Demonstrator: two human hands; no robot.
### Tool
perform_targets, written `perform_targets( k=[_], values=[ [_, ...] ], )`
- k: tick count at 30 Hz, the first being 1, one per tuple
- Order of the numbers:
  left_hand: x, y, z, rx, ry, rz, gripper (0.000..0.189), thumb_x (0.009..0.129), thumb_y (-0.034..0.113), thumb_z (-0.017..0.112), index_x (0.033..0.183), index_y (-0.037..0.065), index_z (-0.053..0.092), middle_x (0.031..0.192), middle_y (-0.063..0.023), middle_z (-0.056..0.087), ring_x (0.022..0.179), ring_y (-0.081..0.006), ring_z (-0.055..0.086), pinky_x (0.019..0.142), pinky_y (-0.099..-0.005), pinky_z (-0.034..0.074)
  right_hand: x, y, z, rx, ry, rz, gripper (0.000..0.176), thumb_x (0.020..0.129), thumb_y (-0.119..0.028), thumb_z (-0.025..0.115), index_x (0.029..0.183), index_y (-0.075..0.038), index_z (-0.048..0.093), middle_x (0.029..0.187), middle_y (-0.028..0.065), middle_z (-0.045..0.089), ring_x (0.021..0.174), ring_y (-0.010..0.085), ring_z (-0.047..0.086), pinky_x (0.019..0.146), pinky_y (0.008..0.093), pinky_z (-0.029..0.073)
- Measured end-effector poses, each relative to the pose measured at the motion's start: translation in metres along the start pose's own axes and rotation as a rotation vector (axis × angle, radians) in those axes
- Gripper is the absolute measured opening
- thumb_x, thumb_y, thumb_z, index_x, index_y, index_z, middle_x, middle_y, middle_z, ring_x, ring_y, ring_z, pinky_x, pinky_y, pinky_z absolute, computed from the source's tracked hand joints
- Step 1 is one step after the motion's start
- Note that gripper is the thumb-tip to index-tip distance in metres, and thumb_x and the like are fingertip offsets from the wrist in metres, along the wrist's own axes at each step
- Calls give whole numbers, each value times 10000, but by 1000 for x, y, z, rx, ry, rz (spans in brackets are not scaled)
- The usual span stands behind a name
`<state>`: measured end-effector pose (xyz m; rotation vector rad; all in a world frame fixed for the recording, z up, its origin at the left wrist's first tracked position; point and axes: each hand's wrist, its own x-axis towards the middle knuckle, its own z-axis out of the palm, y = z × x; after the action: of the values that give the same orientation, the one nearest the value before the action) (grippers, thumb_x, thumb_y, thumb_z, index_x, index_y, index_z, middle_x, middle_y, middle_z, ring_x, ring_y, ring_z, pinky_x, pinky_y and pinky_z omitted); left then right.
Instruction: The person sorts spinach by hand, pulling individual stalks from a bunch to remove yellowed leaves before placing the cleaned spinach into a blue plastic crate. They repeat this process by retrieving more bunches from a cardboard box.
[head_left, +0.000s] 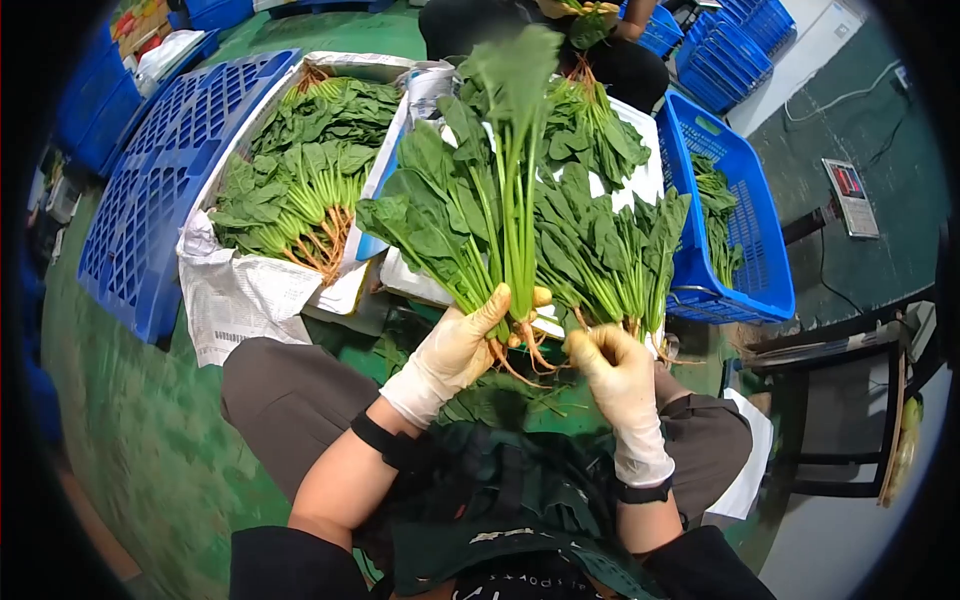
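My left hand (455, 350), in a pale glove, grips a bunch of spinach (515, 220) near its base, leaves up and pinkish roots hanging below. Just right of those roots is my right hand (610, 365), also gloved, its fingers curled together; whatever it may pinch is too small to tell. Behind it, more spinach (610, 250) lies with roots toward me. A paper-lined box (228, 165) on the left holds stacked spinach with roots at both ends.
A blue basket (765, 235) with greens stands at right, near a scale (850, 198) and a dark frame (895, 420). Blue pallet (150, 200) at left. Another person (455, 30) sits opposite, holding greens. Loose leaves lie on the floor between my legs.
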<state>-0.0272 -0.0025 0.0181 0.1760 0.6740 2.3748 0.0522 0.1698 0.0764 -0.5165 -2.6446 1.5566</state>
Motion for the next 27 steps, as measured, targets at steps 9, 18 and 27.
perform_targets(
  k=[9, 18, 27],
  values=[
    [15, -32, -9, 29, 359, 103, 418, 894, 358, 551, 1129, 15, 512, 1048, -81, 571, 868, -130, 554, 695, -258, 478, 20, 19, 52, 9, 174, -219, 373, 697, -203, 764, 968, 18, 634, 750, 75, 572, 583, 141, 515, 554, 271, 430],
    [9, -35, -13, 13, 278, -32, 337, 886, 177, 592, 1173, 25, 503, 1071, -77, 600, 962, -185, 586, 822, -334, 508, 6, 15, 46, 366, 90, 8, 305, 780, -144, 725, 990, 35, 596, 828, 34, 611, 721, 82, 576, 627, 202, 457],
    [7, -33, -4, -17, 243, -41, 256, 884, 216, 596, 1077, 53, 553, 1006, -70, 612, 923, -173, 588, 730, -299, 504, 4, 14, 46, 567, 41, 65, 198, 798, -107, 692, 888, 62, 642, 814, 96, 664, 689, 107, 616, 646, 218, 495]
  ],
)
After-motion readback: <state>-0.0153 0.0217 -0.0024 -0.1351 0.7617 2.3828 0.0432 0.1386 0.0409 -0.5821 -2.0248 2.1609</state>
